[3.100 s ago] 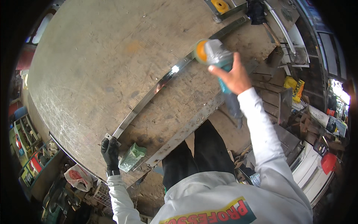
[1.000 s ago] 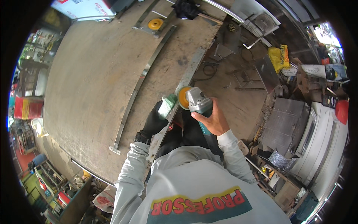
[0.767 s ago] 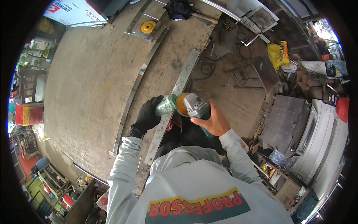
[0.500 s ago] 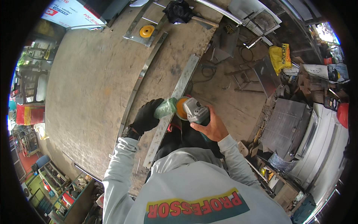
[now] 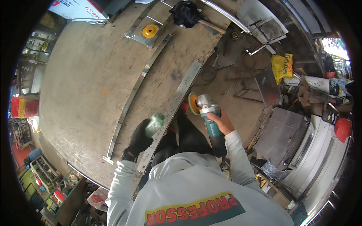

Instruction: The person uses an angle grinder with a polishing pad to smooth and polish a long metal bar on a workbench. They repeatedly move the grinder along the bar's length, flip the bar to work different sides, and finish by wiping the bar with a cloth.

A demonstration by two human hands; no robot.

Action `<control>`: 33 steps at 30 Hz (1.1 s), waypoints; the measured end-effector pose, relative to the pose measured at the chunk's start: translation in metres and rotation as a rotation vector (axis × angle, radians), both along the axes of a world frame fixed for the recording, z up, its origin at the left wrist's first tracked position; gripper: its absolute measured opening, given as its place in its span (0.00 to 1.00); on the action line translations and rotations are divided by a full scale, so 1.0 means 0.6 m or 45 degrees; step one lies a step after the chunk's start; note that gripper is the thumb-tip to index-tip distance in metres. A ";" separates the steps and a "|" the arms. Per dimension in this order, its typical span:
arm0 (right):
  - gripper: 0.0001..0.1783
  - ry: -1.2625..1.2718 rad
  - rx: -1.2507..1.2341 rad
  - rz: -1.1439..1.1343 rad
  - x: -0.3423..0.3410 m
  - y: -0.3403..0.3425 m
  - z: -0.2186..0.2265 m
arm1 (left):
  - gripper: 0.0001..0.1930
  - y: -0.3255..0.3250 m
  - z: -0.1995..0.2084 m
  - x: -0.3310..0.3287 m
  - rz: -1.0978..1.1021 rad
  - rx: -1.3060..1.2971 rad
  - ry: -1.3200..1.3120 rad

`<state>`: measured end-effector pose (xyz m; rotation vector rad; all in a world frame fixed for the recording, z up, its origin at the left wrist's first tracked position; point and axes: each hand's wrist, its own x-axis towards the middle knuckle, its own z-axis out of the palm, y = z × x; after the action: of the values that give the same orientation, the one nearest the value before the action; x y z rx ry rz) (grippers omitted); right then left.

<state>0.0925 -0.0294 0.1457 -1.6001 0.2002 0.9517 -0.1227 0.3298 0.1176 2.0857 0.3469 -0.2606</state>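
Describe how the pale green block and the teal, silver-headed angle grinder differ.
The pale green block is stubby; the teal, silver-headed angle grinder is longer and carries an orange disc. The block looks blurred, the grinder sharper. The black-gloved left hand holds the block, the bare right hand the grinder. Both are held one-handed.

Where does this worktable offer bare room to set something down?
Bare: the worktable left of the long metal strip, and a narrower patch between strip and edge bar, beyond the left hand. Crowded: its far right, with yellow disc and black bundle.
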 end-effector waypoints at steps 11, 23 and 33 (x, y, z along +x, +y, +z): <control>0.40 0.549 0.438 0.127 0.103 0.028 -0.038 | 0.47 -0.016 -0.061 -0.176 0.257 0.946 0.129; 0.43 0.071 0.015 0.390 0.122 0.191 -0.003 | 0.37 0.130 -0.098 0.020 0.531 0.847 0.008; 0.48 -0.096 -0.128 0.370 0.091 0.164 0.026 | 0.23 0.166 -0.077 -0.010 0.192 0.419 -0.201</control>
<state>0.1474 0.0688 0.1614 -1.7868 -0.0398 1.1141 -0.1288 0.4292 0.0713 2.3702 0.4736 0.0563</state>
